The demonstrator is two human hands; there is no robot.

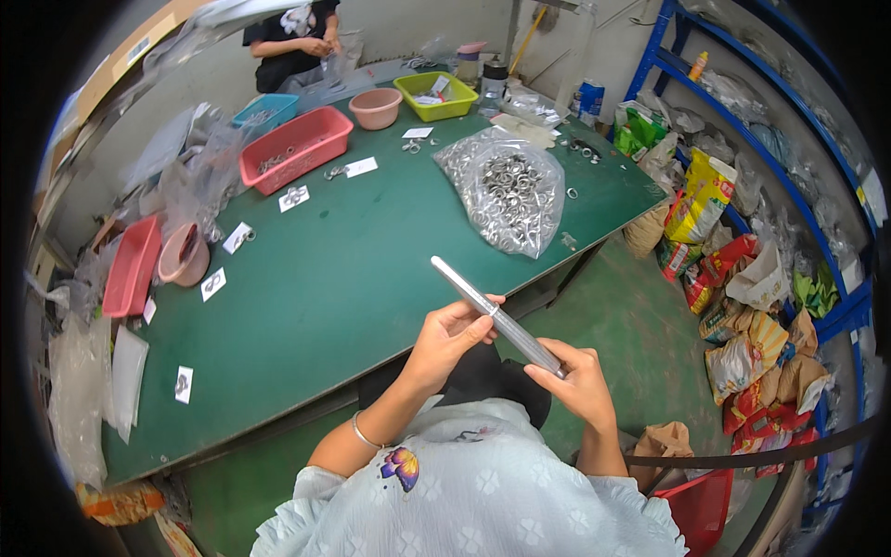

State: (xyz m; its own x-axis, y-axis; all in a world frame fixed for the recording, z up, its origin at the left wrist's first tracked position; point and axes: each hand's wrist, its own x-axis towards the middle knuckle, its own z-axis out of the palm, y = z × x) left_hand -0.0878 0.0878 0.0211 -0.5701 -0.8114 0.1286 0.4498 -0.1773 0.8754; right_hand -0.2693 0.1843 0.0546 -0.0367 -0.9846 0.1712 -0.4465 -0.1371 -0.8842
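A long thin silvery tube [487, 306], like a clear sleeve packed with metal rings, slants from upper left to lower right above the table's near edge. My left hand [450, 339] pinches it near the middle. My right hand [580, 376] grips its lower end. A large clear bag of metal rings [506, 190] lies on the green table [343, 278] just beyond the tube's far tip.
Red basket [297, 147], blue basket [264, 110], pink bowl [376, 107] and yellow-green tray [436, 95] stand at the far end, where another person [292, 42] works. Small white cards with rings dot the table. Red tray [130, 265] and bowl at left. Bags and blue shelving [770, 176] at right.
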